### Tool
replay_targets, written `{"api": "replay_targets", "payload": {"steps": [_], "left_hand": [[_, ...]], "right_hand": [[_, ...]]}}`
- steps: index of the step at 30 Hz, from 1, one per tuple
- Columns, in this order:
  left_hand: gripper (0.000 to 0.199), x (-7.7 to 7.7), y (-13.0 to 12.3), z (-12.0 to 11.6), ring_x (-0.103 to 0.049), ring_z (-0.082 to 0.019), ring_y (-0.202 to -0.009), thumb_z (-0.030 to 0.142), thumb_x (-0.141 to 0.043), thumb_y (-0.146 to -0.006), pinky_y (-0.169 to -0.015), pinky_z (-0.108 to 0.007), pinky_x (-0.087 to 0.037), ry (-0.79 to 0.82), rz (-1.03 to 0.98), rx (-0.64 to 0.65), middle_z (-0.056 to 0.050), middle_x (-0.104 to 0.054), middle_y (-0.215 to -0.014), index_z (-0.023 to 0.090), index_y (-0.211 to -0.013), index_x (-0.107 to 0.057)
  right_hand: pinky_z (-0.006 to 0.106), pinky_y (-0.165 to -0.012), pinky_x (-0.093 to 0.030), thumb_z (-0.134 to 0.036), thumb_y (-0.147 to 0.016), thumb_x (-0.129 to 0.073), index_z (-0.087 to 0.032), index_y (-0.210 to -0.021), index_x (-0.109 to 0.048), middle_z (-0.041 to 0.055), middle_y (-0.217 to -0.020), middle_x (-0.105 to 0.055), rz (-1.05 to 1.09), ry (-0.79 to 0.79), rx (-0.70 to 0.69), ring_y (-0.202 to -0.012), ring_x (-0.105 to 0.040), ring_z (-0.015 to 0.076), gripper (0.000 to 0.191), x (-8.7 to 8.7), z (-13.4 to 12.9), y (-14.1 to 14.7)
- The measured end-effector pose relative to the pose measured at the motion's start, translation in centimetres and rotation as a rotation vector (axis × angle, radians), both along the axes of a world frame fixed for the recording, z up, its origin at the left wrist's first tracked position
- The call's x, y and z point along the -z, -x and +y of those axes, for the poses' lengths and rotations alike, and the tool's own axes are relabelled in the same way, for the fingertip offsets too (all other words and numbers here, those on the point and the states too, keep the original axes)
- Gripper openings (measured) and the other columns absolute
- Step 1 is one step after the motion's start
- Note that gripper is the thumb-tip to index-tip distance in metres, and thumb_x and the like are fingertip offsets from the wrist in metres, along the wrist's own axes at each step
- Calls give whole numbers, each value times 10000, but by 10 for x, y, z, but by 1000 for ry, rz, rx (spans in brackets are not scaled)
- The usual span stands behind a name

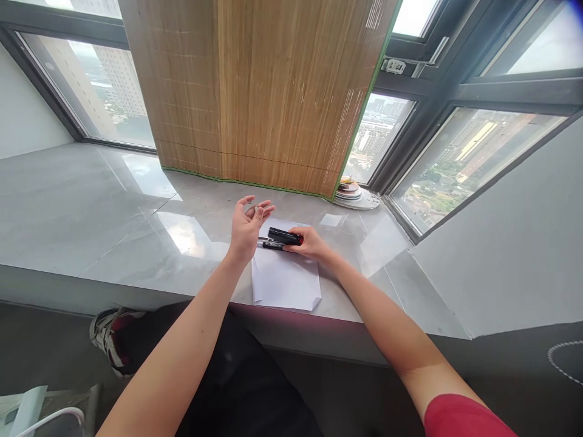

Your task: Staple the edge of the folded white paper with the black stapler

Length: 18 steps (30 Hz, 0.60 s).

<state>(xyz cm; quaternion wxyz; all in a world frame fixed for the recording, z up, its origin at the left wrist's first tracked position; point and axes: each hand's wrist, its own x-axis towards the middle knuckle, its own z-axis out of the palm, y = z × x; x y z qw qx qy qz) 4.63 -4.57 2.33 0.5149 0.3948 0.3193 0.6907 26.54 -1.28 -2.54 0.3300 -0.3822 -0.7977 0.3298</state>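
A black stapler [283, 237] lies across the upper part of a white sheet of paper [286, 279], its jaw pointing left. My right hand [310, 243] is closed around the stapler's right end. Its metal tray shows at the left, under the raised top arm. Just left of the stapler, my left hand [248, 221] is lifted with palm turned up and fingers loosely bent and apart; I see nothing held in it. The paper's lower corners look folded or curled, near the front edge of the sill.
The grey tiled sill [122, 230] runs beneath the windows. A bamboo blind [259, 91] with a green edge hangs behind my hands. Stacked plates [353, 195] stand in the right corner. At lower left, a white cable [59, 414] curves beside a shoe [109, 340].
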Motion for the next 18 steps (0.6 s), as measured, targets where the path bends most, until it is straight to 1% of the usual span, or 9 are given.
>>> {"api": "replay_targets", "payload": {"steps": [1, 3, 4, 6, 8, 9, 11, 14, 18], "left_hand": [[426, 0, -1, -1, -719, -233, -1347, 352, -784, -999, -1273, -467, -461, -13, 17, 58, -113, -765, -1344, 283, -1329, -524], [484, 2, -2, -2, -724, -237, -1337, 389, -801, -986, -1270, -478, -459, -66, 64, 159, -107, -777, -1324, 291, -1344, -492], [512, 3, -3, -4, -729, -238, -1326, 411, -804, -983, -1262, -481, -464, -98, 91, 204, -102, -785, -1307, 295, -1354, -470], [571, 4, -5, -6, -747, -243, -1286, 457, -800, -983, -1230, -486, -488, -152, 140, 302, -96, -800, -1264, 297, -1382, -425], [638, 5, -8, -9, -774, -250, -1206, 495, -800, -979, -1157, -474, -533, -181, 181, 411, -92, -807, -1214, 295, -1419, -383], [667, 6, -8, -10, -786, -249, -1155, 507, -801, -979, -1104, -456, -556, -188, 205, 465, -87, -808, -1184, 292, -1439, -368], [697, 7, -9, -11, -796, -231, -1044, 515, -796, -986, -989, -395, -578, -200, 265, 548, -58, -803, -1102, 289, -1476, -356], [677, 9, -9, -11, -774, -195, -943, 510, -774, -1007, -884, -327, -558, -212, 344, 598, -15, -769, -986, 280, -1512, -386], [680, 10, -8, -11, -752, -187, -912, 509, -763, -1014, -848, -316, -540, -208, 378, 602, -4, -750, -938, 285, -1538, -393]], "right_hand": [[383, -862, -549, -521, -811, -875, -250, -1142, -799, 79, -1120, -783, 20, -48, 8, -998, -691, 273, 435, -3, 0, -1], [436, -975, -571, -541, -892, -826, -284, -1366, -719, 113, -1387, -722, 96, -197, 62, -1162, -687, 294, 549, -10, -3, -4], [457, -1018, -571, -536, -947, -781, -296, -1438, -674, 123, -1475, -675, 131, -296, 99, -1229, -673, 297, 557, -15, -5, -4], [495, -1079, -563, -510, -1032, -692, -304, -1471, -648, 134, -1524, -643, 151, -507, 174, -1317, -648, 305, 486, -22, -11, -4], [525, -1101, -559, -488, -1051, -685, -304, -1405, -695, 131, -1451, -697, 111, -694, 197, -1326, -652, 316, 399, -26, -15, -1], [528, -1095, -565, -469, -1053, -694, -309, -1363, -720, 120, -1388, -735, 85, -762, 184, -1292, -671, 313, 350, -27, -17, 1], [506, -1046, -592, -413, -1053, -712, -323, -1291, -757, 86, -1255, -795, 40, -845, 132, -1172, -716, 288, 259, -25, -18, 5], [465, -976, -613, -335, -1060, -705, -338, -1225, -788, 48, -1126, -827, 17, -884, 103, -1065, -733, 257, 185, -22, -18, 10], [451, -919, -618, -304, -1057, -713, -321, -1108, -801, 37, -1061, -836, 75, -888, 91, -1006, -735, 245, 104, -25, -21, 13]]}}
